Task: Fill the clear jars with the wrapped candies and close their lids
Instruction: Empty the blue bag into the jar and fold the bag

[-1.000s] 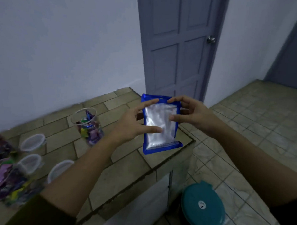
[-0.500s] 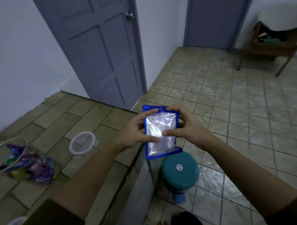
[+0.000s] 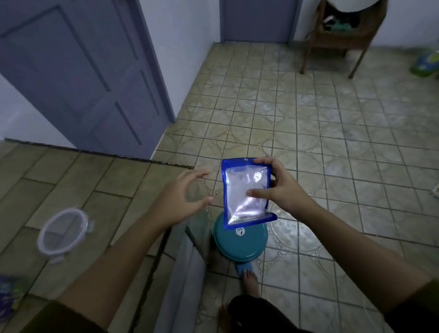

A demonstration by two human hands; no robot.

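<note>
My right hand (image 3: 282,188) holds a flat, empty-looking blue-edged plastic bag (image 3: 246,193) upright over the floor, thumb across its clear front. The bag hangs above a teal pedal bin (image 3: 240,243). My left hand (image 3: 179,198) is off the bag, just to its left, fingers spread and holding nothing. A clear round jar lid (image 3: 63,232) lies on the tiled counter (image 3: 88,187) at the left. A heap of wrapped candies (image 3: 4,296) shows at the far left edge, partly cut off. No jar is in view.
The counter edge runs diagonally past my left forearm. My bare foot (image 3: 250,280) rests on the bin's pedal. A grey-blue door (image 3: 78,71) stands behind the counter. A wooden stand (image 3: 338,35) is at the far wall. Tiled floor stretches to the right.
The view has swung right, away from the jars and toward the floor. My left hand has let go of the bag, which my right hand now holds alone over the teal bin.
</note>
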